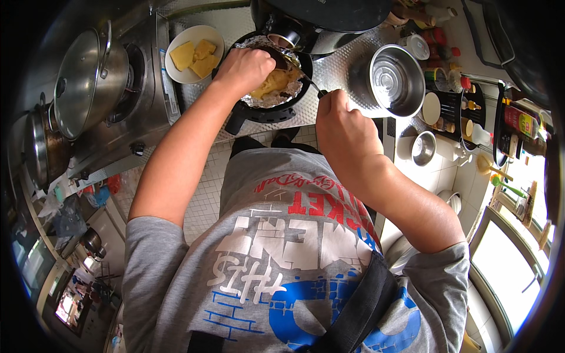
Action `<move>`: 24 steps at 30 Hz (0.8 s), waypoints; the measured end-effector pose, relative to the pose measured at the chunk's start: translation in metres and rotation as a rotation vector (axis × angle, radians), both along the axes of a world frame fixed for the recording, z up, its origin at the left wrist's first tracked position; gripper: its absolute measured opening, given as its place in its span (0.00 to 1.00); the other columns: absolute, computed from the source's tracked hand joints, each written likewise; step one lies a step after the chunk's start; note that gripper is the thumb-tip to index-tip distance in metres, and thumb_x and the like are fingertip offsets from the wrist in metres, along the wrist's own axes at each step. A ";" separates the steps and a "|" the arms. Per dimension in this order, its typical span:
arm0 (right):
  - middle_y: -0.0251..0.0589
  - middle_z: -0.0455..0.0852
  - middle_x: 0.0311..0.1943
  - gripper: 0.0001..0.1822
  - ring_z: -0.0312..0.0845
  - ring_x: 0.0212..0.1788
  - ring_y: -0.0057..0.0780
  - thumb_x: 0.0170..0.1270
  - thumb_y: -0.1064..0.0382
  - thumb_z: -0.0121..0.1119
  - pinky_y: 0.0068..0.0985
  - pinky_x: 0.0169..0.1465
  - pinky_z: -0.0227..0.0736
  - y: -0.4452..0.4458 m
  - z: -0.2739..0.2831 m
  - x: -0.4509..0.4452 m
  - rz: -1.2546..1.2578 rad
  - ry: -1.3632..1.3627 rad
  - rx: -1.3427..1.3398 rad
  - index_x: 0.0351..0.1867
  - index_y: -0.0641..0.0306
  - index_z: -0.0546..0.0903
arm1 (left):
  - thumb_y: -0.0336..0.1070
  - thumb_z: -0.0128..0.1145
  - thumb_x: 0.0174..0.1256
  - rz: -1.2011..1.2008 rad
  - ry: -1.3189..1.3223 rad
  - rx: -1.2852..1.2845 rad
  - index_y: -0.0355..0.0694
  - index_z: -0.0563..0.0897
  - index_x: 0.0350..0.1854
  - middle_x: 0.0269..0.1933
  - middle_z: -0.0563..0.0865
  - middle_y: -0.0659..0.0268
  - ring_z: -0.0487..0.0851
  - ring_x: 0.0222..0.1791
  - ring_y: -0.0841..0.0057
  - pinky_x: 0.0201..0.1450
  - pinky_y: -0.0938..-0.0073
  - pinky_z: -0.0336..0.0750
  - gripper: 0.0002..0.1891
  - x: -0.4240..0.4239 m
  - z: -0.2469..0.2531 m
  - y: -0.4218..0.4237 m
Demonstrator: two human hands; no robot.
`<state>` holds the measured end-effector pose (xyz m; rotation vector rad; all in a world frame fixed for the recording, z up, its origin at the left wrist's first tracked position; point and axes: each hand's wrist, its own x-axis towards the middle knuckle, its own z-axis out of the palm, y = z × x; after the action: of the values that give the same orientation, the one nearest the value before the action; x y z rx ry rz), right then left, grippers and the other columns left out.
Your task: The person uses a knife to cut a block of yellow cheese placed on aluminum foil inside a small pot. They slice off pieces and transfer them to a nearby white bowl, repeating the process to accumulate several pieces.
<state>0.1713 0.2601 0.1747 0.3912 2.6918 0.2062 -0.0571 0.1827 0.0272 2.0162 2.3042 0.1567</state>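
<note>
My right hand [346, 119] grips a metal utensil [312, 84] by its black handle. Its narrow metal part slants down into a black air fryer basket [307, 90], and its far end is hard to make out. Crumpled aluminium foil [289, 93] lines the basket, with a soft yellow food [276, 84] lying in it. Over the left side of the foil, my left hand [248, 68] has its fingers curled. Something dark brown [279, 57] shows beside those fingers; whether they hold it is unclear. A white bowl [170, 73] with several yellow slices [205, 66] sits left of the basket.
The black air fryer body [326, 17] stands close behind the basket. To the right is a steel bowl [395, 81], with bottles and jars beyond. A lidded steel pot [90, 84] rests on the gas stove [132, 110] at left. The counter's front edge [265, 128] runs before me.
</note>
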 end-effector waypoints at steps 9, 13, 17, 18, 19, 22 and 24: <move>0.51 0.81 0.46 0.18 0.90 0.35 0.29 0.63 0.68 0.67 0.21 0.34 0.86 0.000 -0.001 0.000 -0.006 -0.022 -0.016 0.51 0.77 0.81 | 0.32 0.61 0.67 -0.007 -0.021 0.104 0.39 0.85 0.28 0.34 0.90 0.58 0.92 0.35 0.54 0.39 0.53 0.87 0.07 -0.004 -0.008 -0.002; 0.51 0.82 0.46 0.17 0.91 0.34 0.29 0.64 0.68 0.67 0.21 0.34 0.86 0.003 -0.005 0.001 -0.011 -0.017 -0.024 0.50 0.77 0.81 | 0.33 0.63 0.68 0.000 -0.025 0.074 0.39 0.85 0.29 0.34 0.91 0.58 0.92 0.35 0.54 0.39 0.53 0.87 0.08 -0.006 -0.008 0.000; 0.52 0.82 0.47 0.16 0.91 0.35 0.29 0.64 0.69 0.67 0.21 0.34 0.86 0.004 -0.005 0.002 -0.006 -0.013 -0.030 0.50 0.77 0.81 | 0.25 0.58 0.63 0.005 -0.004 -0.002 0.39 0.88 0.33 0.38 0.93 0.59 0.94 0.40 0.59 0.41 0.58 0.89 0.06 -0.004 0.004 0.002; 0.52 0.82 0.47 0.16 0.91 0.35 0.30 0.64 0.69 0.67 0.21 0.34 0.86 0.004 -0.004 0.003 -0.008 -0.016 -0.033 0.50 0.76 0.81 | 0.25 0.58 0.63 0.005 -0.007 -0.001 0.39 0.88 0.33 0.38 0.93 0.59 0.94 0.40 0.59 0.41 0.58 0.89 0.06 -0.004 0.005 0.002; 0.52 0.82 0.47 0.16 0.91 0.35 0.30 0.64 0.69 0.67 0.22 0.34 0.86 0.005 -0.004 0.003 -0.009 -0.018 -0.037 0.50 0.76 0.81 | 0.25 0.58 0.63 0.004 -0.010 0.000 0.39 0.88 0.33 0.38 0.93 0.59 0.93 0.40 0.58 0.41 0.58 0.89 0.06 -0.004 0.005 0.002; 0.52 0.82 0.47 0.16 0.91 0.36 0.31 0.64 0.69 0.67 0.22 0.35 0.87 0.006 -0.003 0.004 -0.016 -0.015 -0.053 0.50 0.76 0.81 | 0.33 0.64 0.66 0.025 -0.041 0.028 0.41 0.88 0.33 0.37 0.92 0.60 0.92 0.39 0.56 0.42 0.54 0.87 0.04 -0.008 0.000 0.002; 0.52 0.82 0.46 0.16 0.91 0.35 0.32 0.63 0.70 0.67 0.23 0.35 0.87 0.007 -0.003 0.005 -0.012 -0.001 -0.066 0.50 0.76 0.81 | 0.35 0.66 0.67 0.039 -0.064 0.031 0.41 0.88 0.33 0.36 0.92 0.60 0.92 0.38 0.55 0.43 0.52 0.87 0.05 -0.008 -0.001 0.003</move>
<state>0.1764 0.2669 0.1716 0.3866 2.6865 0.1135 -0.0651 0.1857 0.0259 1.9502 2.3175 0.2573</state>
